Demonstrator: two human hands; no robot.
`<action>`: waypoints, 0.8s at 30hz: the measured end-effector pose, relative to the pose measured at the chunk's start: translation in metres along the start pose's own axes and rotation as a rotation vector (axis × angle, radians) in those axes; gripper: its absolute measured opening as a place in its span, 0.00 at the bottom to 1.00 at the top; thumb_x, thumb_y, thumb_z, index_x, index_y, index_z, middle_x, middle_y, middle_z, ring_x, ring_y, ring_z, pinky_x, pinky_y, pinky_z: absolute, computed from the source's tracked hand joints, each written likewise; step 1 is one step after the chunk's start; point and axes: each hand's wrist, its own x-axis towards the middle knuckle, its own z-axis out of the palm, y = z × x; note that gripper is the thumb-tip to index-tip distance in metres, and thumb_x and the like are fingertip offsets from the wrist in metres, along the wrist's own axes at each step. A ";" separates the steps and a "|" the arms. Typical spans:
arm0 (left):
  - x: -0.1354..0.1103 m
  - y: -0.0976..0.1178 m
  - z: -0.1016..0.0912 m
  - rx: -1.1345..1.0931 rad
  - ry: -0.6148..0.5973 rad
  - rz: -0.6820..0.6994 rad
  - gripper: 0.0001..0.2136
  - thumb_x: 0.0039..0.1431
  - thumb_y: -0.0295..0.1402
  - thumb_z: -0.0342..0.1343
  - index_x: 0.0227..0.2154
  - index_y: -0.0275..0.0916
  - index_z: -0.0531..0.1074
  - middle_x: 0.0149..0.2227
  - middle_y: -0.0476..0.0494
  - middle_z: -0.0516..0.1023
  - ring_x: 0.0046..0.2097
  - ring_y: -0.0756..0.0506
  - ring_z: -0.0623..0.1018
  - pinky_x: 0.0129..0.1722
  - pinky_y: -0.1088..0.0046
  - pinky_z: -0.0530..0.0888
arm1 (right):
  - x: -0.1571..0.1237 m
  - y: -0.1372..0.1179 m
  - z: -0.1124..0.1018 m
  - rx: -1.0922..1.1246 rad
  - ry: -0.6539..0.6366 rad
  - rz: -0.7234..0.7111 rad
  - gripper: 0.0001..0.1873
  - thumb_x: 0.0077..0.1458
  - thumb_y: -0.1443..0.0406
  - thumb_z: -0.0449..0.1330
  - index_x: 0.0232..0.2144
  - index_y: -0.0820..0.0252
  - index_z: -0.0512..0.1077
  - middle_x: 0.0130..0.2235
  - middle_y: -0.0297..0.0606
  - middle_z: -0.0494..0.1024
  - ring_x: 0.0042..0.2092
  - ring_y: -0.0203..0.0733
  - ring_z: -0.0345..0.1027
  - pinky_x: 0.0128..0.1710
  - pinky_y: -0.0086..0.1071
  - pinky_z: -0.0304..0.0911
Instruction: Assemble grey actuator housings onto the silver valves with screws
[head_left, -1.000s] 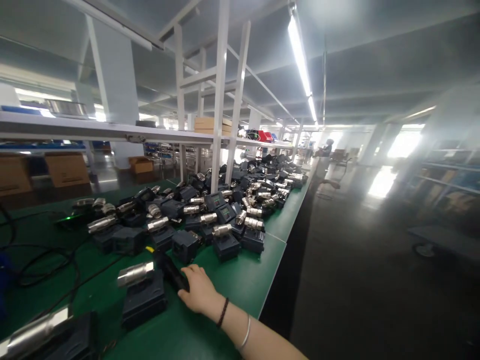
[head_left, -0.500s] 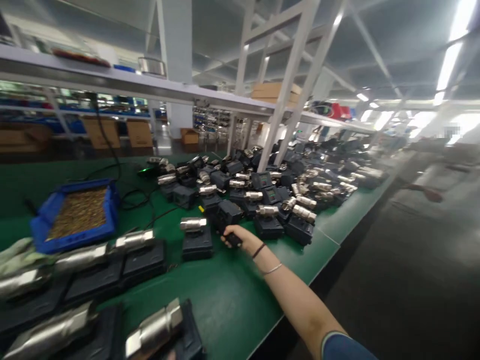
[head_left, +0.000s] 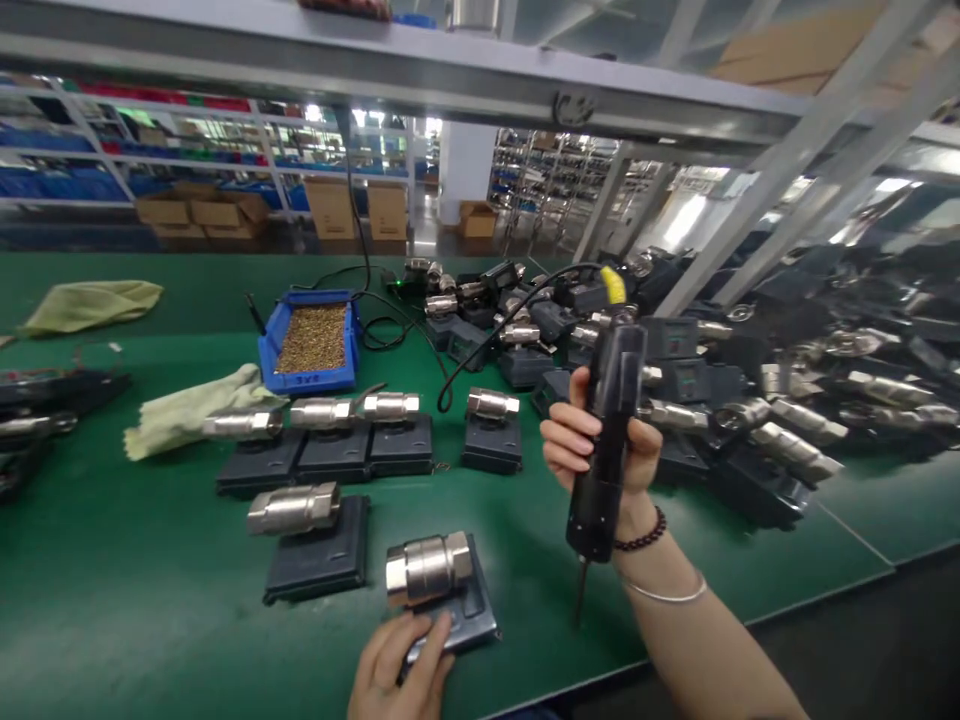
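Note:
My right hand (head_left: 600,440) is closed round a black electric screwdriver (head_left: 606,440), held upright with its bit pointing down above the green table (head_left: 150,600). A black cable runs from its yellow-tipped top back across the table. My left hand (head_left: 401,670) lies at the near edge with fingers resting flat on the dark base of a unit with a silver metal cylinder (head_left: 429,568). Another such unit (head_left: 307,530) lies just to the left, and a row of three (head_left: 330,435) sits behind it.
A blue tray of small brass screws (head_left: 311,340) stands at the back, with a pale green cloth (head_left: 187,410) beside it. A big heap of the same dark units (head_left: 787,390) fills the right side. A white shelf frame (head_left: 420,75) runs overhead.
The view has swung left and down. My right hand has lifted the screwdriver off the table and brought it close and upright. My left hand has come into view on the near unit.

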 end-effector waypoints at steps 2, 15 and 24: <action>0.003 0.005 -0.002 -0.030 0.000 -0.027 0.12 0.60 0.26 0.56 0.45 0.44 0.76 0.36 0.45 0.76 0.40 0.48 0.77 0.43 0.76 0.76 | 0.009 -0.005 0.017 -0.012 -0.082 -0.060 0.22 0.42 0.47 0.63 0.38 0.48 0.69 0.19 0.21 0.43 0.20 0.32 0.34 0.17 0.26 0.39; 0.001 0.008 -0.002 -0.071 -0.028 -0.056 0.10 0.62 0.28 0.54 0.43 0.42 0.77 0.36 0.45 0.75 0.40 0.48 0.76 0.45 0.76 0.76 | 0.031 0.016 0.015 -0.656 -0.292 0.139 0.28 0.41 0.58 0.71 0.45 0.57 0.72 0.38 0.38 0.76 0.40 0.44 0.72 0.43 0.43 0.69; 0.001 0.008 -0.002 -0.059 -0.023 -0.030 0.09 0.63 0.28 0.54 0.42 0.42 0.77 0.36 0.46 0.73 0.41 0.48 0.74 0.48 0.76 0.74 | 0.020 0.023 -0.015 -0.449 -0.534 0.137 0.21 0.38 0.54 0.72 0.34 0.58 0.76 0.29 0.34 0.70 0.31 0.37 0.65 0.29 0.33 0.65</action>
